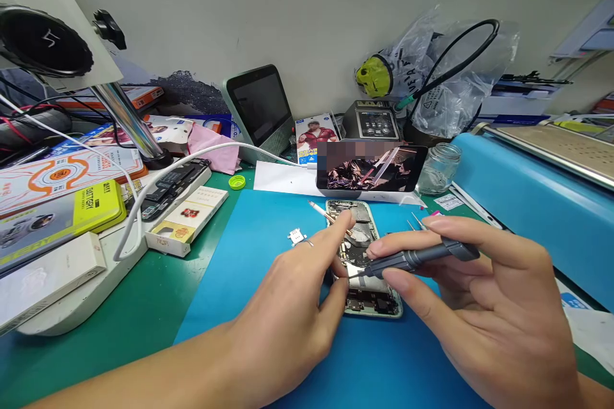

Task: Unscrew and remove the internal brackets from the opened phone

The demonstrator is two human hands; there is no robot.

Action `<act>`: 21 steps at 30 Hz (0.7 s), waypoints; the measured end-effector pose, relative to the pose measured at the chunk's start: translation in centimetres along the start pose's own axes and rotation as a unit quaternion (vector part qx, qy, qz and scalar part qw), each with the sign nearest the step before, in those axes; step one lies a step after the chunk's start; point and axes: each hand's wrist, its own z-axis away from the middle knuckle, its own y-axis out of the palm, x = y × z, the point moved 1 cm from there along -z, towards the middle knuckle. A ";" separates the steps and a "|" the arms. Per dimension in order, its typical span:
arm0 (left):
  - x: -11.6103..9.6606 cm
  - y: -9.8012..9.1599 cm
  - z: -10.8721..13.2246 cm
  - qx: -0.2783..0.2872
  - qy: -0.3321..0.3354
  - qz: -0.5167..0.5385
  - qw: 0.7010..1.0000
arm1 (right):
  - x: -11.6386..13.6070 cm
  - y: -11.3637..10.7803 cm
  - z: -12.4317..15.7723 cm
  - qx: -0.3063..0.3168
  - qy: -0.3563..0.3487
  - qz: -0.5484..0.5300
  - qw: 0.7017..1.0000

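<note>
An opened phone (357,281) lies on the blue mat, its inner parts bare. My right hand (499,294) is closed around a dark grey screwdriver (415,260), held nearly level with its thin tip pointing left over the phone's lower half. My left hand (292,307) rests over the phone's left edge, index finger stretched out. Its thumb and another finger close together at the screwdriver's tip; what they pinch is hidden. A thin white and copper stick (322,210) passes behind the left index finger. A small silver metal piece (296,236) lies left of the phone.
Behind the phone stands a lit smartphone (371,167) playing video. A glass jar (440,167) and a blue machine (527,204) are to the right. At left are boxes (188,220), a white cable (192,156) and a microscope stand (129,118). A green cap (236,182) lies behind the mat (225,255).
</note>
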 end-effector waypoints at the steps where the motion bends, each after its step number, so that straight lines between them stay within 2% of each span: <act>1: 0.0 0.0 0.0 -0.008 0.003 0.002 1.000 | 0.0 0.0 0.0 -0.002 0.003 -0.002 1.000; 6: 0.2 0.1 0.0 -0.031 0.004 0.026 0.999 | 0.1 0.1 -0.1 -0.007 0.024 -0.007 1.000; 21: 0.1 -0.1 0.0 -0.010 0.005 0.039 0.999 | 0.5 -0.1 -0.5 -0.033 0.040 0.000 0.999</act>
